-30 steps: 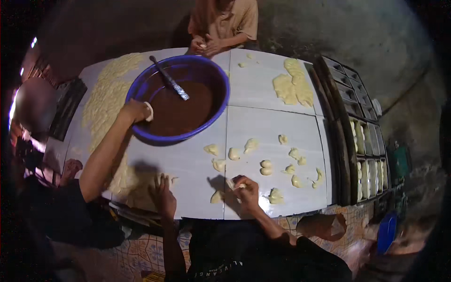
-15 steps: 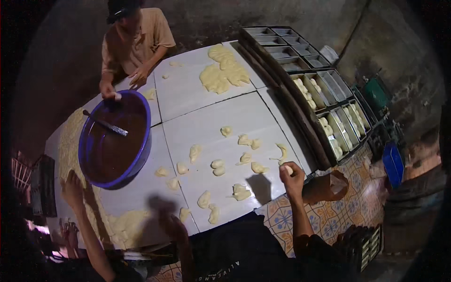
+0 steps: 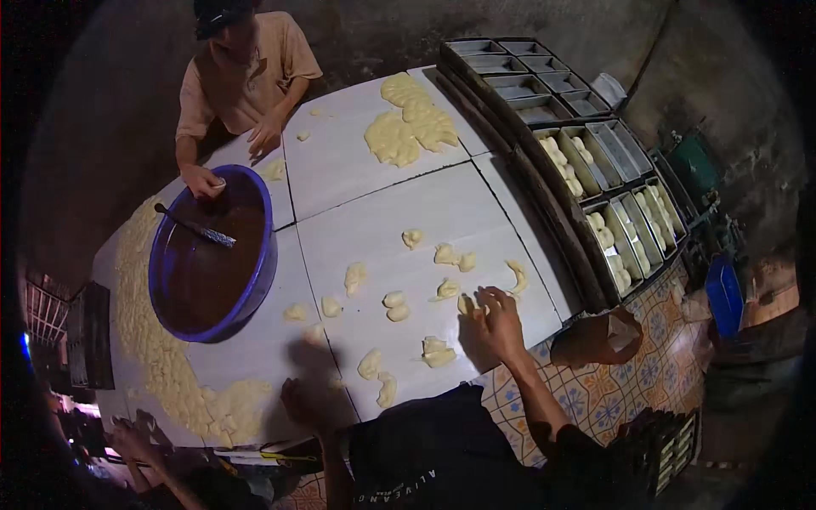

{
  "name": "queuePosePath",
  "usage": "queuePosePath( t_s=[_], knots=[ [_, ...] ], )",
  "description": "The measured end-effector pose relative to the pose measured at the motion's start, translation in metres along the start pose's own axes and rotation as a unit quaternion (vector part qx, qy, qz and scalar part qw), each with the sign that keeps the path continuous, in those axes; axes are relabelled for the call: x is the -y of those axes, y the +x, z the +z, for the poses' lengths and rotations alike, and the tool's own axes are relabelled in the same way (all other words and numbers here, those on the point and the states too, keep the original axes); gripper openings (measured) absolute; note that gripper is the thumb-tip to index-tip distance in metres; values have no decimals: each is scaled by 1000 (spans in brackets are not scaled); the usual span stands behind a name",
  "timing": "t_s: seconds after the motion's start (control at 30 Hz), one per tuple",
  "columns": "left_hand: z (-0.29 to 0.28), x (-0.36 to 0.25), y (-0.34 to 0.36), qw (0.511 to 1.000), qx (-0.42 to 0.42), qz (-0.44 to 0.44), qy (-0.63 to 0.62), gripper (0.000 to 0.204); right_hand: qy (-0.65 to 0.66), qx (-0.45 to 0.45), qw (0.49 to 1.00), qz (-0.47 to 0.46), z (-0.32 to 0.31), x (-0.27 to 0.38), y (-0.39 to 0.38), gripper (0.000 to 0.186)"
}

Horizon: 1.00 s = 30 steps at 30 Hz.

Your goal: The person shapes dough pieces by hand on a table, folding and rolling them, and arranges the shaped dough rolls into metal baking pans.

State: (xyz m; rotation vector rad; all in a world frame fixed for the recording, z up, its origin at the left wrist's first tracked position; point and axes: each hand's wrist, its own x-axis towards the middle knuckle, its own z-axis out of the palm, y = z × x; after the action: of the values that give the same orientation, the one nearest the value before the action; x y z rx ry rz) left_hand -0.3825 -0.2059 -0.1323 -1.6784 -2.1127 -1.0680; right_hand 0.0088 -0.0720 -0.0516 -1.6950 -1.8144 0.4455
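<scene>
My right hand [image 3: 497, 325] reaches over the table with its fingers apart, beside a lump of dough [image 3: 465, 304] that it partly covers. A curved strip of dough [image 3: 517, 276] lies just beyond the fingertips. My left hand [image 3: 308, 405], in shadow, is low at the table's near edge; its fingers are too dark to read. A small bit of dough [image 3: 337, 384] is next to it. Several torn lumps lie around the middle, including a smooth pair [image 3: 395, 306] and a folded lump [image 3: 437, 352] nearer me.
A blue basin [image 3: 270, 263] of brown filling with a metal-bladed tool [image 3: 204, 228] stands at left. A co-worker [image 3: 246, 85] has a hand at its rim; another person's arms [image 3: 140, 446] show lower left. Flattened dough [image 3: 408, 127] lies at back. Baking tins [image 3: 612, 153], some holding dough, stand at right.
My right hand has moved left and lowered to the table; the pale piece between its fingers no longer shows. My left hand has drawn slightly left. The other person's arm at lower left has pulled back.
</scene>
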Motion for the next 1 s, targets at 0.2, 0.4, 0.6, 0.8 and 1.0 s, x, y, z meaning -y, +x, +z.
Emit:
queuePosePath(
  t_s=[0.2,0.4,0.6,0.8,1.0],
  knots=[
    [1,-49,7,932,35,-211,-292,47,117,136,984,-1,24,1,14,22],
    [-11,-160,68,371,238,-536,-720,64,419,170,876,-171,5,122,-4,28],
    [29,-124,60,645,115,-459,-600,44,316,284,856,-295,38,116,-36,24],
    [-1,-84,62,388,127,-436,-802,30,111,17,994,-2,-27,-13,-22,30],
    [9,-141,78,447,89,-618,-640,49,15,40,999,30,0,-72,-51,31]
  ],
)
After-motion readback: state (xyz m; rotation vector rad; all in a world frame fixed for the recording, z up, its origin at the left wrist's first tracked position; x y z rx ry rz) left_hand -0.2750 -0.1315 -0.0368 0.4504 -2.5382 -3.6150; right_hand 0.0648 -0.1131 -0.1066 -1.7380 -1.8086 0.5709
